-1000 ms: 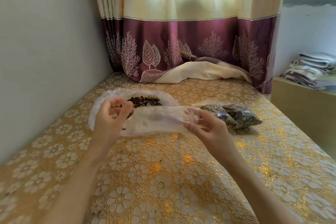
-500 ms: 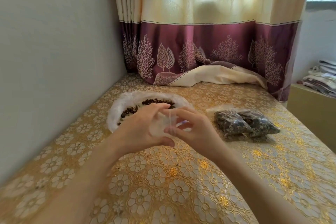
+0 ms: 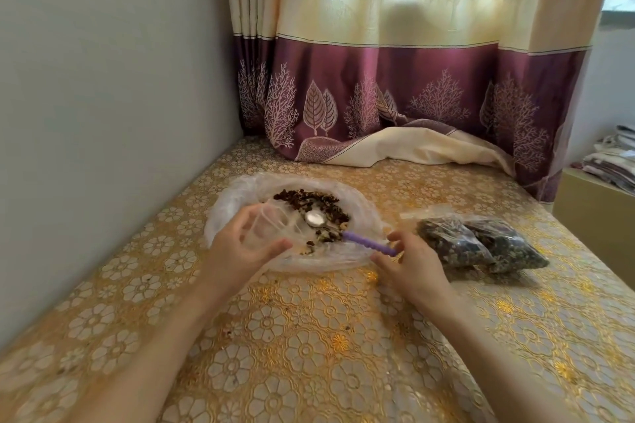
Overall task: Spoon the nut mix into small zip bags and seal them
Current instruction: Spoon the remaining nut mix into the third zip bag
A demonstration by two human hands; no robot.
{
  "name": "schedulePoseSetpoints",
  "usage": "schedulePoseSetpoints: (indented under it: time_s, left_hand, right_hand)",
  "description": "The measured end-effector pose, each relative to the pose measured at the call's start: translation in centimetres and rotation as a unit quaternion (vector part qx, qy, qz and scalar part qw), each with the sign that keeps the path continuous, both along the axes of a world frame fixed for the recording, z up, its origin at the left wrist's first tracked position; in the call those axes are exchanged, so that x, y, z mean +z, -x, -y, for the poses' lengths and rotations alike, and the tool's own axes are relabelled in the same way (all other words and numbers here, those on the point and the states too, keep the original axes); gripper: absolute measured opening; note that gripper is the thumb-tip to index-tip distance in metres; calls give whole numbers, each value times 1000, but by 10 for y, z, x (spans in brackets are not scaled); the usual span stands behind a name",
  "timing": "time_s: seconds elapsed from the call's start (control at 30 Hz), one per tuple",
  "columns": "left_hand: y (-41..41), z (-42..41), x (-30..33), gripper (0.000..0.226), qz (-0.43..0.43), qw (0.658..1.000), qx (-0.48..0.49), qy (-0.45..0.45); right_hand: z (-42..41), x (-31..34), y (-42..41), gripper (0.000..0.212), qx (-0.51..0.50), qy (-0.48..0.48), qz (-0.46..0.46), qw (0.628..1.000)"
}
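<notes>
Just spoon beside right grip

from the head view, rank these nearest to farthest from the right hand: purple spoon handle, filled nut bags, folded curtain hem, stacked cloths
1. purple spoon handle: at the fingertips of the right hand.
2. filled nut bags: just to its right on the table.
3. folded curtain hem: at the table's far end.
4. stacked cloths: far right, off the table.
</notes>
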State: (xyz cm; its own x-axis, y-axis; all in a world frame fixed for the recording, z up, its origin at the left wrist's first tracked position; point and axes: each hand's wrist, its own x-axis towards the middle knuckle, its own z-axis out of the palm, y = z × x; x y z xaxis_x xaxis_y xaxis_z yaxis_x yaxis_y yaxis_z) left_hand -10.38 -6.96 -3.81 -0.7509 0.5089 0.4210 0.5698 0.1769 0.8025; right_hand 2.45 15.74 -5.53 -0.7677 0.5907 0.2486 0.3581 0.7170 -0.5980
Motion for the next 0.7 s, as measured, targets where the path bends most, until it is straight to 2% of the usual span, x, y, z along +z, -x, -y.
schedulePoseSetpoints:
  time_s: [0.13,0.2,0.27,0.37,0.47,0.57,0.7]
  left_hand:
    - [1,-1,-6,64,4,1000,5,-3]
    - [0,-2,-7,51,-5,1000,21,-7]
    - [0,-3,-7,46,-4,999,29,-15]
    - [-1,-3,-9,43,-3,999,31,-26]
    - [2,-5,-15,41,18,999,25,-8]
    - [5,-7,-21,50,37,999,23,28]
    - [5,-9,-20,54,39,998,18,46]
  right_hand:
    - [2,-2,10,17,5,1,-37,999]
    - [4,4,14,6,7,64,-102,993]
    - [4,16,20,7,6,161,-167,973]
    - [3,30,28,8,1,304,-246,920]
    - [1,31,31,16,-8,393,-276,877]
    - [0,25,32,26,-32,439,-283,852]
    - [-4,21,32,29,-47,406,-306,860]
